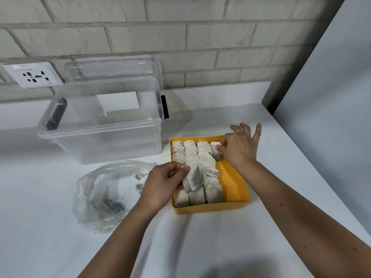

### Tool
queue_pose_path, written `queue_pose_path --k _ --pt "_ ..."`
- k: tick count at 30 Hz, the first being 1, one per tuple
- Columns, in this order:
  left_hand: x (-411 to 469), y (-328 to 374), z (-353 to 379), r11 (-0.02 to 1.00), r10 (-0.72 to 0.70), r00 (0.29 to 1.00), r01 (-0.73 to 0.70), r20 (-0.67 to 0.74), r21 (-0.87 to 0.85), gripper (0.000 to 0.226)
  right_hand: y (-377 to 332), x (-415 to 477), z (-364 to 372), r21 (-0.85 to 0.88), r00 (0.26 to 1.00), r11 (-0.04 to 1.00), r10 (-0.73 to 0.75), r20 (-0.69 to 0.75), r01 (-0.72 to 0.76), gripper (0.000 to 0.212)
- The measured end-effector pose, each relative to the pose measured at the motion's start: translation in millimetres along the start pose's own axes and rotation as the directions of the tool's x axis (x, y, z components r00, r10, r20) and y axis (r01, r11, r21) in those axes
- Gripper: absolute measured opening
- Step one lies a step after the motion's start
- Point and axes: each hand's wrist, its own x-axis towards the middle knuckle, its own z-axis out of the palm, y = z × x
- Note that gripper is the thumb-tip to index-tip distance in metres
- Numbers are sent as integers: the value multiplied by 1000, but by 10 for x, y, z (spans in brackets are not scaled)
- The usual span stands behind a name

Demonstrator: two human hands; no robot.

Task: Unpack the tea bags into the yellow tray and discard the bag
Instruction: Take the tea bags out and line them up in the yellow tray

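The yellow tray [233,178] sits on the white counter, holding three rows of white tea bags [207,167] on edge. My right hand [240,147] pinches one tea bag [216,152] at the far end of the tray's right-hand lane, which is otherwise bare. My left hand [163,182] grips a small bunch of tea bags [192,178] above the tray's left rows. The clear plastic bag [104,194] lies crumpled left of the tray with a few tea bags still inside.
A large clear storage box [100,135] with its lid leaning behind it stands at the back left, touching the brick wall. A wall socket [33,75] is at the far left. A grey panel [331,117] bounds the counter on the right.
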Motion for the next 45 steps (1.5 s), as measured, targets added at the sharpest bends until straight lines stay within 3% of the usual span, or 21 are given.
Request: queue_pose_path --k 2,4,7,11,17,19,23,45 --pt "-2 23 -4 998 -16 1000 16 1 -60 14 -3 -91 -103 101 994 995 -10 -105 20 22" --pt "-7 49 -2 996 -20 1000 20 1 -91 14 -30 -227 -239 323 988 943 -30 -155 79 17" --pt "-18 81 15 994 -23 1000 24 6 -109 14 -81 -421 -392 657 984 744 -178 23 119 13" --pt "-32 126 54 991 -6 999 11 36 -131 10 -92 -593 -453 757 932 641 -339 126 131 16" --pt "-36 168 109 992 16 1000 -13 22 -128 8 95 -605 -546 629 957 757 -281 71 176 9" --pt "-35 158 102 993 23 1000 -22 13 -114 8 223 -575 -512 561 983 817 -181 33 132 9" --pt "-31 141 97 994 13 1000 -12 12 -108 9 408 -539 -326 412 993 911 -69 98 23 17" --pt "49 20 65 1000 1 1000 -1 -3 7 10 80 49 187 237 997 970 31 69 -46 25"
